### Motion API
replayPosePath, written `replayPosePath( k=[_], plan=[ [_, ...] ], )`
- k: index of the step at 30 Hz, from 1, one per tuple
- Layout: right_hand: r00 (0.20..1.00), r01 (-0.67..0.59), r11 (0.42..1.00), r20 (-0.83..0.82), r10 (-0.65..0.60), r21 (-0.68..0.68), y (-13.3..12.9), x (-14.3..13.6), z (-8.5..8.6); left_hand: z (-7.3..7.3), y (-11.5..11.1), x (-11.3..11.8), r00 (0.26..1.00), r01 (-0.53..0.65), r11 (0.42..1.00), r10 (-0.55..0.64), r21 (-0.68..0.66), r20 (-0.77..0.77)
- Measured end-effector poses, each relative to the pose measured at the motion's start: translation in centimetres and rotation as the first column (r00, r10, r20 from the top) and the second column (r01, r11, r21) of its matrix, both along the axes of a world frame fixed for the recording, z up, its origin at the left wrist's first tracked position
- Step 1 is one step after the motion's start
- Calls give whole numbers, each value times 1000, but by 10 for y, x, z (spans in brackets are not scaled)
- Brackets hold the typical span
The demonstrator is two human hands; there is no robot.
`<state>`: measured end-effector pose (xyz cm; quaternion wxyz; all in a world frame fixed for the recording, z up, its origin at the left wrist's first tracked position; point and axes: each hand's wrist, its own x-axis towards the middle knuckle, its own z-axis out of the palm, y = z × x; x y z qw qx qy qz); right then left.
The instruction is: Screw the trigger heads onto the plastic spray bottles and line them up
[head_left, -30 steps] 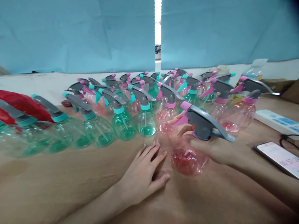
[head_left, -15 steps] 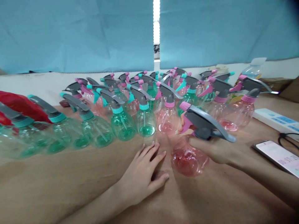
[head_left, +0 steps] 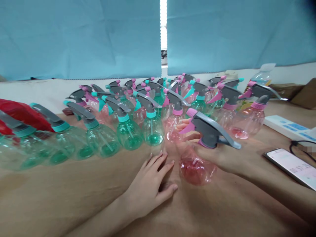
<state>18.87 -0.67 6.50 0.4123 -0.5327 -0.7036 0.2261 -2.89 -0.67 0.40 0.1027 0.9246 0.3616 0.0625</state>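
Observation:
My right hand [head_left: 217, 156] grips a clear pink spray bottle [head_left: 196, 168] around its neck, just under the grey trigger head with pink nozzle [head_left: 208, 130]. The bottle stands on the brown table, in front of the rows of other bottles. My left hand [head_left: 150, 184] lies flat on the table with fingers spread, just left of that bottle and holding nothing. Its fingertips point toward a green bottle [head_left: 152, 130] and a pink bottle [head_left: 174, 126] in the front row.
Several green and pink spray bottles [head_left: 125, 131] stand in rows across the table [head_left: 61, 197]. A red bag [head_left: 22, 113] lies far left. A phone [head_left: 291, 166], a cable and a white power strip [head_left: 288, 128] lie at right. Blue curtains hang behind.
My right hand's fingers have shifted on the pink bottle's neck, stretching out again behind the nozzle. The bottle has moved slightly left. My left hand has stayed flat.

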Motion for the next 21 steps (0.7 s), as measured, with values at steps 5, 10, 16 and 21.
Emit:
replayPosePath(
  k=[5, 10, 16, 21],
  plan=[
    [999, 28, 999, -20, -29, -47, -1, -2, 2, 1, -1, 0, 1000, 2, 1000, -2, 9, 10],
    [999, -28, 999, -16, 28, -15, -2, -1, 5, 2, -1, 1, 1000, 0, 1000, 0, 2, 3],
    [990, -138, 990, -3, 138, -19, 3, 6, -4, 1, 0, 1, 1000, -4, 1000, 4, -1, 5],
    [997, -80, 995, 20, 81, -54, 1, 7, -6, 1, -1, 0, 1000, -10, 1000, 10, -2, -21]
  ],
)
